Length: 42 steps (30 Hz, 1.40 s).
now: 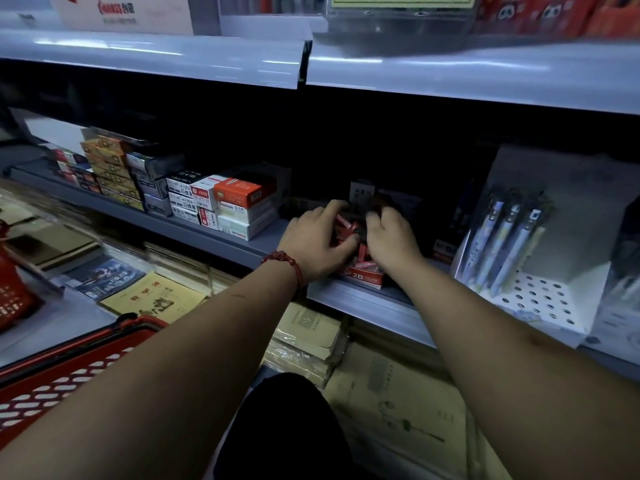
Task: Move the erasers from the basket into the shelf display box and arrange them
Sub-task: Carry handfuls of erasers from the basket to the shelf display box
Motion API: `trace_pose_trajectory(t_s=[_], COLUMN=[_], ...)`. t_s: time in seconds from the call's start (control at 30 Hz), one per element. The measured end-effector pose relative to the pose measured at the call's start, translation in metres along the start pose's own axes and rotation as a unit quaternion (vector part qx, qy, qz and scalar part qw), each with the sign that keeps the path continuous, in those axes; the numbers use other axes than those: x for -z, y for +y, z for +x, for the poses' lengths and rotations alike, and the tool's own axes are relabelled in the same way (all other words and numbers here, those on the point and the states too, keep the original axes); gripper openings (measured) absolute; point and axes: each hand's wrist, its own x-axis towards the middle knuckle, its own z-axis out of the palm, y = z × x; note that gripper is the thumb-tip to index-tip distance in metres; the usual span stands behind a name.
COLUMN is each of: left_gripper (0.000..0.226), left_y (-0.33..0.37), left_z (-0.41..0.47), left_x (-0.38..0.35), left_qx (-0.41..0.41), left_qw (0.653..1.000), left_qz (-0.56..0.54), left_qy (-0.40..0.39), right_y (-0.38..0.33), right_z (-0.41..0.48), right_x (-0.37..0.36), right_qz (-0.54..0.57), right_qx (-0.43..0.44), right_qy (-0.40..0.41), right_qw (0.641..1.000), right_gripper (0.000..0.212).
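Both hands are reaching into the red display box on the shelf, the left hand at 9 o'clock and the right hand at 3 o'clock, fingers curled loosely over the red erasers lying heaped between them, while the red basket is sitting at 7 o'clock.

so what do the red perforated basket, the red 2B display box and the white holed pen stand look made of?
Red perforated basket: likely moulded plastic, slightly glossy, regular slotted holes. Red 2B display box: looks like printed cardboard, thin folded front. White holed pen stand: matte white sheet with punched round holes; card or plastic, can't tell.
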Motion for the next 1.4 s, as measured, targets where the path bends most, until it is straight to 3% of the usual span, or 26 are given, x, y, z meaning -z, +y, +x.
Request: trace_pose_trajectory(t_s=[0.1,0.3,0.53,0.83,1.0,1.2,1.4], left_gripper=[0.062,0.052,0.059,0.074,0.068,0.073,0.087], left_y=[-0.003,-0.015,-0.056,-0.167,-0.246,-0.338,-0.421], left_z=[-0.005,-0.02,-0.069,-0.183,-0.269,-0.367,-0.44], left_x=[0.005,0.016,0.069,0.142,0.162,0.147,0.1], left_qx=[-0.036,-0.02,0.029,0.14,0.215,0.302,0.336], left_qw=[0.984,0.99,0.982,0.962,0.948,0.914,0.868], left_qz=[0.175,0.14,0.184,0.222,0.218,0.217,0.2], left_qy=[0.015,0.003,-0.017,-0.068,-0.088,-0.162,-0.307], right_y=[0.012,0.009,-0.036,-0.121,-0.152,-0.151,-0.099], right_z=[-0.001,-0.012,-0.036,-0.092,-0.131,-0.186,-0.229], right_x=[0.0,0.006,-0.024,-0.156,-0.264,-0.401,-0.515], right_qz=[-0.093,-0.187,-0.182,-0.162,-0.142,-0.153,-0.223], right_qx=[0.046,0.107,0.237,0.338,0.372,0.38,0.38], right_qy=[-0.033,-0.03,-0.058,-0.201,-0.29,-0.423,-0.583], right_qw=[0.994,0.976,0.953,0.905,0.87,0.808,0.682], right_gripper=[0.03,0.04,0.056,0.063,0.065,0.07,0.091])
